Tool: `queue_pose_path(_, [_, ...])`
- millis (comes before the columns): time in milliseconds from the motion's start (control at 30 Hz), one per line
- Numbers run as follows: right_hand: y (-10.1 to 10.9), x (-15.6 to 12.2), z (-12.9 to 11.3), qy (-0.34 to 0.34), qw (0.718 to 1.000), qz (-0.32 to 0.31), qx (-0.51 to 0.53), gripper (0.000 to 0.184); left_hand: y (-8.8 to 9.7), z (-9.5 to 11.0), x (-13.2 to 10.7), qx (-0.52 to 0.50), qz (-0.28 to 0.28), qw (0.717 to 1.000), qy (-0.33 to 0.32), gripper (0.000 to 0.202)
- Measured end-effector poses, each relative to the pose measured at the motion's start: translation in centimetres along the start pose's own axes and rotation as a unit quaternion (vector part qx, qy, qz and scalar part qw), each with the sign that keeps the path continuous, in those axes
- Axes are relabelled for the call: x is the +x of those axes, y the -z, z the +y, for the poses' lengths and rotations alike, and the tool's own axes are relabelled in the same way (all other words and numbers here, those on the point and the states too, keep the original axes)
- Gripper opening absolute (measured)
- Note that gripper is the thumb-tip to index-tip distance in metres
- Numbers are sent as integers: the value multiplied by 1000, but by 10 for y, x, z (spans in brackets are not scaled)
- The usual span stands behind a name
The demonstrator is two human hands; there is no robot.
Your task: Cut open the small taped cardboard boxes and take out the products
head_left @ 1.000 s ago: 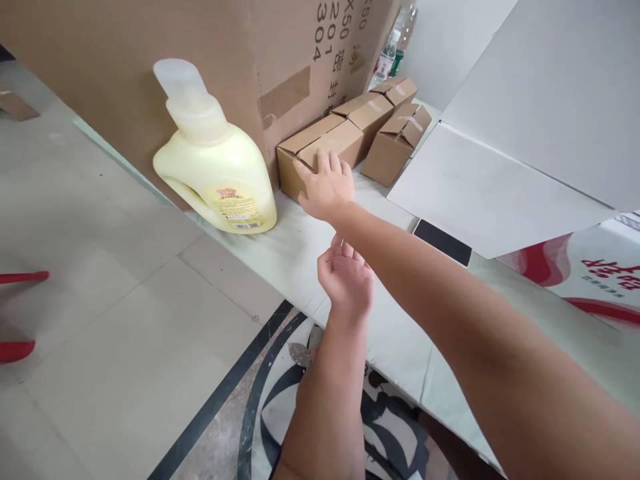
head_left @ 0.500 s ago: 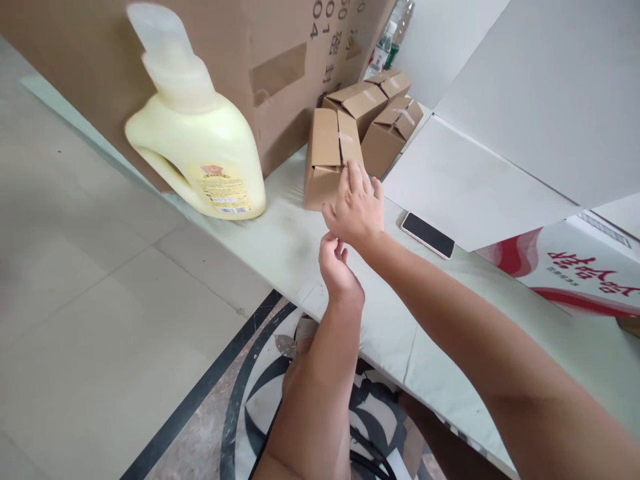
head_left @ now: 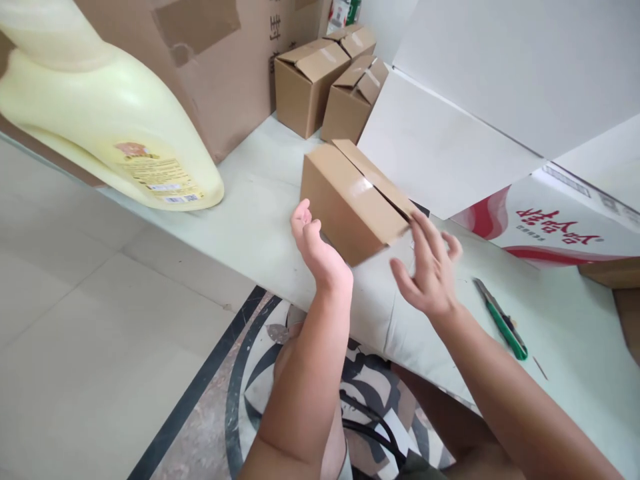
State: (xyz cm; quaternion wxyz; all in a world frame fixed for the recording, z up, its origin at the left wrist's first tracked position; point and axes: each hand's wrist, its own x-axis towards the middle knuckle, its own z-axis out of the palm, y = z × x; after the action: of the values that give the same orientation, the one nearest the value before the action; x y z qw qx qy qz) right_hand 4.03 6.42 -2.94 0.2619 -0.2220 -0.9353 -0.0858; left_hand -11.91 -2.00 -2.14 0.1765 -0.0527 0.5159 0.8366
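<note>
A small brown cardboard box (head_left: 350,197), its top flaps shut under a strip of clear tape, stands turned at an angle near the table's front edge. My right hand (head_left: 430,263) is at its near right corner, fingertips on or just by the flap edge, thumb spread apart. On the other side, my left hand (head_left: 320,250) is beside the box's left face, palm turned up and fingers loosely bent with nothing in them. Whether the left fingers touch the cardboard I cannot tell. Only a dark sliver of the phone (head_left: 421,208) shows behind the box.
Several similar cardboard boxes (head_left: 313,87) stand at the back against a large carton (head_left: 235,87). A pale yellow jug (head_left: 165,133) is at left. White panels (head_left: 440,147) and a red-and-white carton (head_left: 550,223) are at right. A green utility knife (head_left: 503,320) lies near my right forearm.
The small box has come away from the back group towards me and turned. My right hand has moved right to its near corner, and my view has shifted right.
</note>
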Motion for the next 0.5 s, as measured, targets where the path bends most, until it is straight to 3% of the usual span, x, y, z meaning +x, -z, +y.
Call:
queue_pose_path(67, [18, -53, 23, -13, 1000, 26, -6, 74, -3, -3, -3, 8, -7, 1000, 18, 38])
queue_pose_path(167, [46, -131, 48, -141, 988, 40, -48, 74, -8, -8, -6, 42, -45, 998, 19, 34])
queue_pose_path(267, [68, -189, 59, -312, 949, 26, -44, 68, -17, -12, -14, 78, -172, 982, 18, 25])
queue_pose_path(400, [81, -228, 70, -440, 898, -20, -12, 61, -29, -16, -33, 109, -352, 929, 41, 14])
queue_pose_path(500, [80, -238, 86, -498, 867, -36, -4, 56, -35, -23, -43, 123, -385, 914, 40, 19])
